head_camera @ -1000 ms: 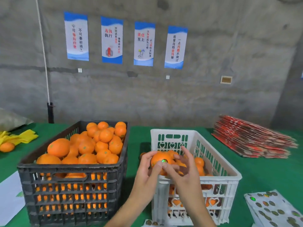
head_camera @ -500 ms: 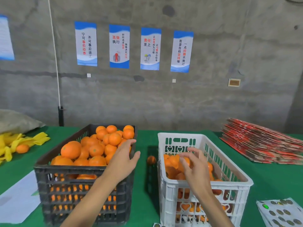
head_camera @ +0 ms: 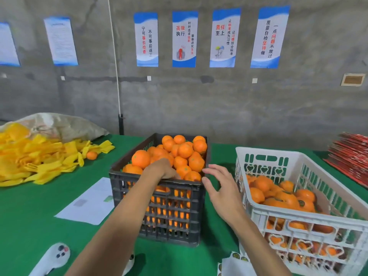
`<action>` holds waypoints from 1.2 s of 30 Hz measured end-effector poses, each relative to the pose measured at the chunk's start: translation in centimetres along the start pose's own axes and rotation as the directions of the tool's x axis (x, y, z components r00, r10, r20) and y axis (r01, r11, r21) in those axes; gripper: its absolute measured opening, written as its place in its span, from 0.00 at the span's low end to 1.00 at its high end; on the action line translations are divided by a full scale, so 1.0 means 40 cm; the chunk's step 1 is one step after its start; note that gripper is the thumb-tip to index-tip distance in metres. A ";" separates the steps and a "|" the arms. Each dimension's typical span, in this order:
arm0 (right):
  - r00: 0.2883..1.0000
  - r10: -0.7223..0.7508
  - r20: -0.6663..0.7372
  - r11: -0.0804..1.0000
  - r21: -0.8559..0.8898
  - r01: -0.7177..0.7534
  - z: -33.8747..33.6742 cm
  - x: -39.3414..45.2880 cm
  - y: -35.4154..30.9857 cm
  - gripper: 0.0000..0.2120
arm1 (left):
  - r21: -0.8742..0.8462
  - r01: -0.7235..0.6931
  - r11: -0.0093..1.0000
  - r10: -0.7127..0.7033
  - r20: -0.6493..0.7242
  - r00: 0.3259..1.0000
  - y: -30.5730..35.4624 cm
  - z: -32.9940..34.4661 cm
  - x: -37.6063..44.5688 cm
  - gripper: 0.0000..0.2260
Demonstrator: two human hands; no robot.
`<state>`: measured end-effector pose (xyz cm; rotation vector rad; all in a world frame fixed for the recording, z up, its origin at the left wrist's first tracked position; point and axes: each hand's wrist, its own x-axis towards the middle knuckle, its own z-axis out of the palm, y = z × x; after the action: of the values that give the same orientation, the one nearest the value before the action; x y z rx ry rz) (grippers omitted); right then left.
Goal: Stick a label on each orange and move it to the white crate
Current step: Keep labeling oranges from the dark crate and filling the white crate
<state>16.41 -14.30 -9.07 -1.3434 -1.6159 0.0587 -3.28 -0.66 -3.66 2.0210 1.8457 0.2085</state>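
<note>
the left hand (head_camera: 162, 169) reaches down among the oranges in the black crate (head_camera: 159, 216), its fingertips hidden, so its grip cannot be told; the white crate (head_camera: 310, 226) is cut off by the right edge; the label sheets (head_camera: 235, 262) run off the bottom edge, blurred; the red stack (head_camera: 350, 156) is cropped at the right.

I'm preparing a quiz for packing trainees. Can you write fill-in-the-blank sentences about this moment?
1. The left hand reaches into the ____ crate of oranges.
2. The right hand hovers open between the two ____.
3. The white crate stands to the ____ of the black one.
4. One stray orange lies beside the ____ bags.

Missing words: black; crates; right; yellow
</note>
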 end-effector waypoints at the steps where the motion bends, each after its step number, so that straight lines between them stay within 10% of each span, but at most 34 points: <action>1: 1.000 0.008 0.000 1.000 0.018 -0.008 0.007 -0.002 -0.001 0.11 | -0.023 0.012 1.000 -0.012 -0.002 1.000 -0.001 -0.001 0.008 0.35; 7: 0.998 0.025 -0.055 1.000 -0.005 -0.026 -0.007 -0.032 0.009 0.10 | -0.126 -0.003 0.992 -0.032 -0.274 0.961 0.000 0.031 0.015 0.22; 13: 0.977 -0.138 -0.163 0.974 -0.200 0.104 -0.060 -0.105 0.016 0.10 | -0.229 -0.670 0.706 0.228 -0.822 0.522 0.051 0.116 -0.139 0.26; 16: 0.971 -0.172 -0.165 0.970 -0.197 0.139 -0.080 -0.152 0.028 0.11 | -0.215 -0.800 0.560 0.300 -0.847 0.438 0.090 0.217 -0.240 0.24; 27: 0.989 0.142 0.038 0.967 -0.219 -0.130 -0.105 -0.509 0.183 0.12 | -0.626 -0.483 0.613 0.347 -0.336 0.876 0.082 0.641 -0.377 0.25; 36: 0.851 0.330 0.409 0.932 -0.283 -0.226 -0.140 -0.635 0.274 0.23 | -0.711 -0.278 0.646 0.281 -0.118 0.952 0.029 0.764 -0.355 0.27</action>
<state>25.37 -32.40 -28.76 -1.8402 -1.8320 0.4033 7.31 -20.35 -28.90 1.6791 1.1301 0.8768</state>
